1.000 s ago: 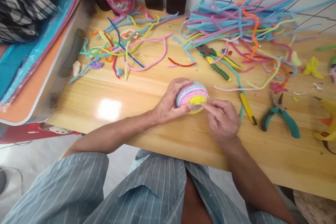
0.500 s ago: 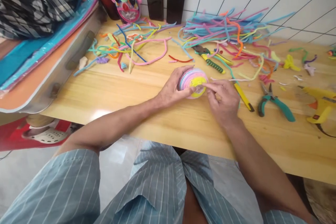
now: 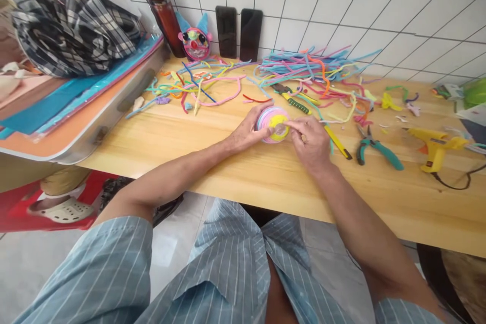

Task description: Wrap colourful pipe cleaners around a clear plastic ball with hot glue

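Observation:
My left hand (image 3: pixel 251 132) is wrapped round the side of a ball-like craft piece (image 3: pixel 272 112) covered in coils of pink, blue and lilac pipe cleaner. A yellow round patch with a greyish middle faces up, and my left thumb lies across its edge. My right hand (image 3: pixel 312 143) is closed, its index fingertip touching the yellow patch from the right. What its fingers pinch, if anything, is too small to make out. A pale pipe cleaner (image 3: pixel 334 121) shows just beyond my right hand. Both hands are just above the wooden table (image 3: pixel 228 169).
Behind are loose pipe cleaners (image 3: pixel 299 67), green-handled pliers (image 3: pixel 298 105) and a finished-looking eared figure (image 3: pixel 195 43). A yellow cutter (image 3: pixel 339 144), teal pliers (image 3: pixel 379 149) and a yellow glue gun (image 3: pixel 436 144) lie right. Two phones and a red flask (image 3: pixel 161 15) stand by the wall.
The view has tilted up and shows more wall, the whole phones and the flask. Both hands keep nearly the same hold on the piece, with the right index finger still at the yellow patch.

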Available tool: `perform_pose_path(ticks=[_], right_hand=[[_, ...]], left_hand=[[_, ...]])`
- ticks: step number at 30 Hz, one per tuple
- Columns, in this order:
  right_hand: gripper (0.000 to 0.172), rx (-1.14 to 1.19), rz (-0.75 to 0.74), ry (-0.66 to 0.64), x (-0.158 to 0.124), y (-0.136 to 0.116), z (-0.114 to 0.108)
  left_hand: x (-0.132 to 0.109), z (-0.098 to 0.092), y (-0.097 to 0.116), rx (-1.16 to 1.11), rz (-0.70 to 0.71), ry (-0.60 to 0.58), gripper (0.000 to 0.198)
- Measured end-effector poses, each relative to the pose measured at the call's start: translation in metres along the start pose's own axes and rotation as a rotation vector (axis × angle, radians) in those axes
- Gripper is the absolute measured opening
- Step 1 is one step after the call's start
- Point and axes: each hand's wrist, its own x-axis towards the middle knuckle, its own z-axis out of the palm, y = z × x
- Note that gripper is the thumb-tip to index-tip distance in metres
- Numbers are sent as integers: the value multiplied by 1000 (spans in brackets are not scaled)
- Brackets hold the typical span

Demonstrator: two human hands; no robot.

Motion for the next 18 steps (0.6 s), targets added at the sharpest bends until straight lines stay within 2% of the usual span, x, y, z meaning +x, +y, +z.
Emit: perform_pose_path(ticks=[6,10,12,15,18], right_hand=[[24,-123,46,109,6,-9,-7],[20,-94,118,177,18,-10,-28],[19,-35,248,215,16,-1,-50],[24,60,560,249,-8,27,-97],[30,-119,904,358,-47,65,-154]], left_hand=[[-3,1,2,0,-16,25,90],[-3,4,2,-6,-21,81,87],[-3,6,1,-16,-18,108,83],[-3,7,0,-40,-10,145,81],[-2,6,-3,-42,-10,172,79]])
